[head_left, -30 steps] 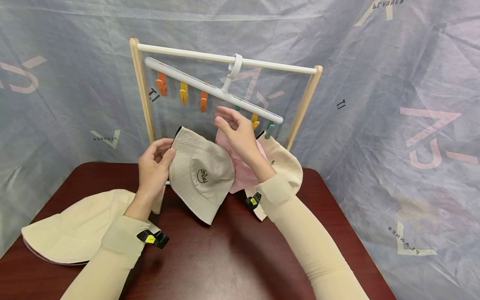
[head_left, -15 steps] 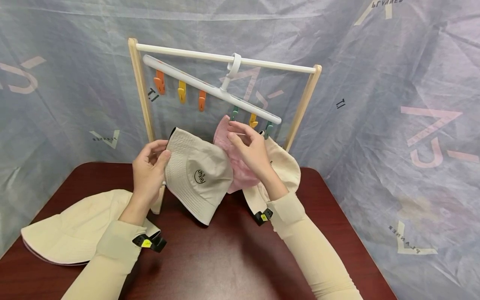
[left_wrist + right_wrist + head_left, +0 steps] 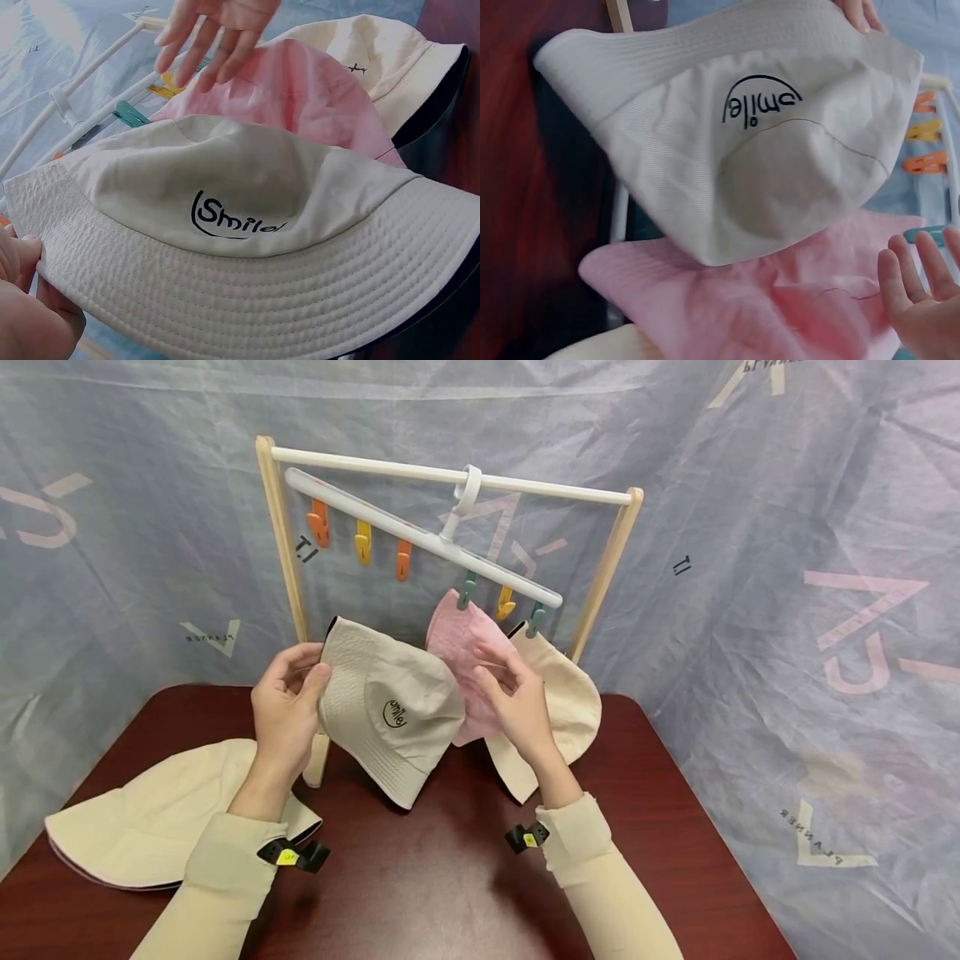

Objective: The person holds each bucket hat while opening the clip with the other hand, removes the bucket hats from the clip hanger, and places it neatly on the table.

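Note:
My left hand (image 3: 288,706) pinches the brim of a light grey bucket hat (image 3: 397,710) between thumb and fingers. The hat bears a dark "Smile" print and hangs tilted in front of the rack. My right hand (image 3: 517,697) has relaxed fingers and holds nothing; in the head view it overlaps a pink bucket hat (image 3: 450,639). A green clip (image 3: 467,592) grips the pink hat's brim. Behind and to the right, a cream bucket hat (image 3: 573,697) hangs from another green clip (image 3: 535,620). In the left wrist view, the grey hat (image 3: 247,187) partly covers the pink one (image 3: 300,94).
A white clip hanger (image 3: 420,537) hangs slanted from the wood-and-white rack (image 3: 375,462). Orange clips (image 3: 318,523) and a yellow clip (image 3: 363,542) on its left hold nothing. Another cream hat (image 3: 157,810) lies on the dark red table (image 3: 435,893), left of my left forearm.
My right hand has come down and slightly right from the clip above the pink hat, uncovering that clip. My left hand has shifted a little left with the grey hat.

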Tool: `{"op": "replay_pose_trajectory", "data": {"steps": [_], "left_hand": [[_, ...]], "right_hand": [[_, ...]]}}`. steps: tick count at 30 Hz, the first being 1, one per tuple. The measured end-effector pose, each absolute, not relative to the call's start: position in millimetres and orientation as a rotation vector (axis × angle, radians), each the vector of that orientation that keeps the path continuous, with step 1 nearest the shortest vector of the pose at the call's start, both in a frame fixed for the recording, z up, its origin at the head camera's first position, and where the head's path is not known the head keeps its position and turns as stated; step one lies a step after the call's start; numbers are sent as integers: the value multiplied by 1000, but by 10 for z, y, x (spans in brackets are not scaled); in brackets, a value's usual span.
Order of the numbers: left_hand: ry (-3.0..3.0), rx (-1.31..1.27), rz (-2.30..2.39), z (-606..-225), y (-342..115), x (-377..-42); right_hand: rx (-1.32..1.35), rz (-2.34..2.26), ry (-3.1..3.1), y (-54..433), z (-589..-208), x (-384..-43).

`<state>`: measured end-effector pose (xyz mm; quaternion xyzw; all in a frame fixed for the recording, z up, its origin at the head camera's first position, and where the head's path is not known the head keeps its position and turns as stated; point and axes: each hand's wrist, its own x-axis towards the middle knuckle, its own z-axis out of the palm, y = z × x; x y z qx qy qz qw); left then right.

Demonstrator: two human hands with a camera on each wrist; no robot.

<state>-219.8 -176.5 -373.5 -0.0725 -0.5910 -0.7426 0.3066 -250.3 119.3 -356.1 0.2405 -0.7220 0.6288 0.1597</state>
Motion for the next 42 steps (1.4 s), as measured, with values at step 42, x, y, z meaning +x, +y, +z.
{"op": "replay_pose_trajectory", "data": {"steps": [42], "left_hand": [[-1391,-167,-2030,-3756,-1855,-1986]], "right_hand": [[208,1961,-2114,1051,-4467,-2300]]}}
